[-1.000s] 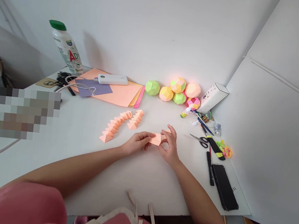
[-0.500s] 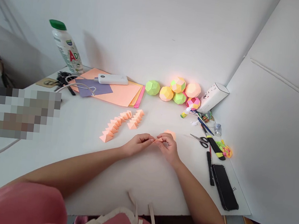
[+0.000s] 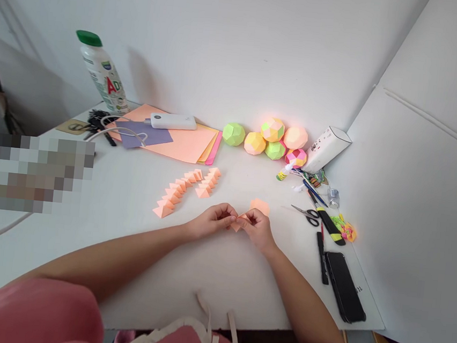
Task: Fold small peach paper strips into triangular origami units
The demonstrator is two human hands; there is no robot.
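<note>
Between my two hands is a small peach paper piece (image 3: 236, 225), pinched from both sides and partly covered by the fingers. My left hand (image 3: 216, 220) is closed on its left edge, and my right hand (image 3: 256, 227) grips the right edge with thumb and forefinger. Just behind the right hand lies flat peach paper (image 3: 260, 205) on the white table (image 3: 210, 277). Left of the hands runs a curved row of folded peach paper pieces (image 3: 173, 192), with a shorter row of the same pieces (image 3: 208, 183) beside it.
Several faceted paper balls (image 3: 254, 143) sit along the wall, with a glue bottle (image 3: 283, 172) before them. Scissors (image 3: 308, 215), a utility knife (image 3: 331, 226) and a phone (image 3: 344, 287) lie at right. A power bank (image 3: 173, 122) rests on paper sheets (image 3: 190, 146); a bottle (image 3: 102, 76) stands back left.
The paper piece has turned between the fingers, so a pointed part now shows below them. The right hand's fingers have curled in and lowered slightly, leaving more of the flat paper visible.
</note>
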